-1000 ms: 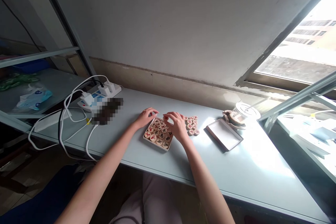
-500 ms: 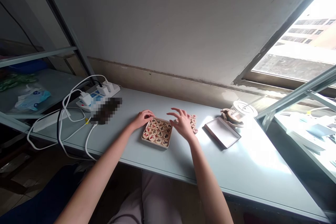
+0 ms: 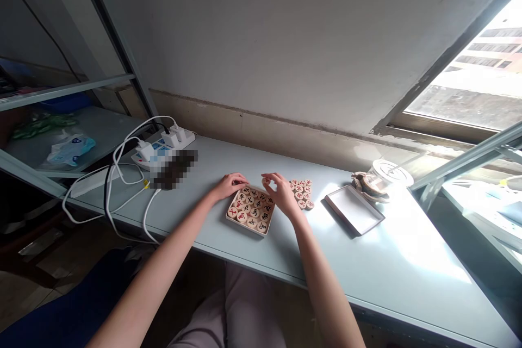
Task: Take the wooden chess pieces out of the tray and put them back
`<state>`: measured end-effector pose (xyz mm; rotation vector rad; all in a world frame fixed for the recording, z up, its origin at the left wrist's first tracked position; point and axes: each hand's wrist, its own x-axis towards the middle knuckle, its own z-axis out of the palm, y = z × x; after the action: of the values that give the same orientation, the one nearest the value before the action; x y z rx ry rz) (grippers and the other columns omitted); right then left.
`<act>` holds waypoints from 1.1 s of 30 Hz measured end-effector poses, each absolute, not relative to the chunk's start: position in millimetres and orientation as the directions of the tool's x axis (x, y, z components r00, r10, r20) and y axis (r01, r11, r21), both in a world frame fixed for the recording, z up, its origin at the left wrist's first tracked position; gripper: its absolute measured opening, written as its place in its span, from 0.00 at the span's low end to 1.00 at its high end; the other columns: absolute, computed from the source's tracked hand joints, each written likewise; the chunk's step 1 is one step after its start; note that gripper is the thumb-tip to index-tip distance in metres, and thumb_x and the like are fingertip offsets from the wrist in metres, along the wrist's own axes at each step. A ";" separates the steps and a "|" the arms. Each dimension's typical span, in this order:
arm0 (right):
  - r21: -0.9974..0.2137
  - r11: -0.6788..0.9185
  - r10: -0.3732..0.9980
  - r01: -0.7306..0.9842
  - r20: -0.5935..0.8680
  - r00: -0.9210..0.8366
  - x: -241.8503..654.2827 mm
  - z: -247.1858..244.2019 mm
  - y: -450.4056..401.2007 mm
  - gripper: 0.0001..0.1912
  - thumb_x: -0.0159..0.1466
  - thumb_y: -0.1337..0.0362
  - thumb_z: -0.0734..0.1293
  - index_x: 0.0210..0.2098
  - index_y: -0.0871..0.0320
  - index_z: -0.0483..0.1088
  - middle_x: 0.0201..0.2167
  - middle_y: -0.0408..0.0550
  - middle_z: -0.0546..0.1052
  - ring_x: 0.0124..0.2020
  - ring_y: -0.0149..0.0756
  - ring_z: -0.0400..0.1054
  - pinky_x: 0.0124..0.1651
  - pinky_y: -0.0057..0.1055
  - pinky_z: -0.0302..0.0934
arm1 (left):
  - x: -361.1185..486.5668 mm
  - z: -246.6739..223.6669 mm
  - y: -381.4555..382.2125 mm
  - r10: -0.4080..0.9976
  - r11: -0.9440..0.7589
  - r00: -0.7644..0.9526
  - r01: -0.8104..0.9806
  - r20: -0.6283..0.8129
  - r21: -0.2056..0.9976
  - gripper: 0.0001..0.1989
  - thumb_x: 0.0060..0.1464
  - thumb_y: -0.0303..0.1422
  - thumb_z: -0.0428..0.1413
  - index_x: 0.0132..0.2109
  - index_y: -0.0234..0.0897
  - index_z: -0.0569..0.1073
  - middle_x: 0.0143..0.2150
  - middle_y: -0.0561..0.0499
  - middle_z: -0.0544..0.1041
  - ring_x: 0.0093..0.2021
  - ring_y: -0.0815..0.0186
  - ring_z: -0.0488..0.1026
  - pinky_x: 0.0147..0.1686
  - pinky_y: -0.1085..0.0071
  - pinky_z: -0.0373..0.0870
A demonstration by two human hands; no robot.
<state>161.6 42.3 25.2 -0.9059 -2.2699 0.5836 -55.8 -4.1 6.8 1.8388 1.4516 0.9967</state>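
Hands over shallow box [image 3: 250, 212] of wooden chess discs, mid-table

Left hand [image 3: 229, 186] resting loosely curled on box's 11 o'clock corner; right hand [image 3: 281, 194] at 2 o'clock, fingertips pinched narrow, contents hard to tell. Loose discs [image 3: 302, 193] at 3 o'clock. Probably light, hard, smooth: best pinched by rims

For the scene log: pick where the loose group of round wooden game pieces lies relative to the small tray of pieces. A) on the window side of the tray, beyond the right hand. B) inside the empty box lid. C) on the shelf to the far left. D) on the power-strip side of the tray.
A: the loose pieces lie on the table just past the right hand, between the tray and the empty lid.
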 end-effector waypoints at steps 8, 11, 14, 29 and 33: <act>-0.418 0.606 0.794 0.676 0.268 -0.546 188.7 11.8 61.6 0.14 0.63 0.72 0.57 0.40 0.59 0.72 0.41 0.53 0.77 0.44 0.41 0.70 0.57 0.46 0.55 | -104.0 13.2 -38.4 0.894 -0.096 -0.136 0.872 0.426 0.480 0.16 0.62 0.37 0.45 0.50 0.40 0.74 0.51 0.47 0.76 0.52 0.58 0.69 0.57 0.57 0.59; -0.389 0.631 0.775 0.671 0.294 -0.559 187.4 12.9 59.0 0.17 0.63 0.73 0.56 0.47 0.57 0.69 0.49 0.52 0.74 0.51 0.41 0.66 0.64 0.52 0.43 | -153.0 16.2 -66.0 0.820 0.055 -0.223 0.947 0.527 0.315 0.18 0.63 0.38 0.44 0.53 0.38 0.72 0.49 0.44 0.77 0.52 0.55 0.70 0.61 0.53 0.52; -0.329 0.689 0.724 0.646 0.349 -0.594 181.2 16.5 53.3 0.22 0.63 0.74 0.54 0.52 0.54 0.66 0.53 0.49 0.72 0.54 0.40 0.64 0.64 0.50 0.42 | -192.2 16.5 -88.3 0.828 0.109 -0.218 0.967 0.517 0.232 0.18 0.63 0.38 0.44 0.53 0.41 0.71 0.51 0.45 0.76 0.53 0.55 0.69 0.63 0.52 0.47; -0.270 0.739 0.672 0.617 0.344 -0.656 174.6 17.5 46.6 0.21 0.63 0.76 0.54 0.49 0.54 0.70 0.48 0.48 0.76 0.50 0.40 0.66 0.60 0.47 0.49 | -211.6 6.9 -100.0 0.881 0.097 -0.179 0.974 0.438 0.203 0.19 0.60 0.42 0.46 0.55 0.42 0.66 0.52 0.47 0.77 0.57 0.54 0.68 0.64 0.51 0.40; -0.267 0.740 0.672 0.617 0.335 -0.661 173.7 16.5 46.2 0.21 0.63 0.76 0.55 0.49 0.54 0.70 0.48 0.48 0.76 0.50 0.40 0.66 0.60 0.47 0.49 | -211.3 4.0 -100.7 0.890 0.085 -0.157 0.980 0.428 0.181 0.19 0.60 0.41 0.47 0.56 0.43 0.64 0.52 0.47 0.77 0.57 0.54 0.68 0.65 0.50 0.36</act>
<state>173.7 46.2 16.5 -0.9858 -2.5277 0.1812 -211.3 -100.7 4.0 2.1592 2.4566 0.7254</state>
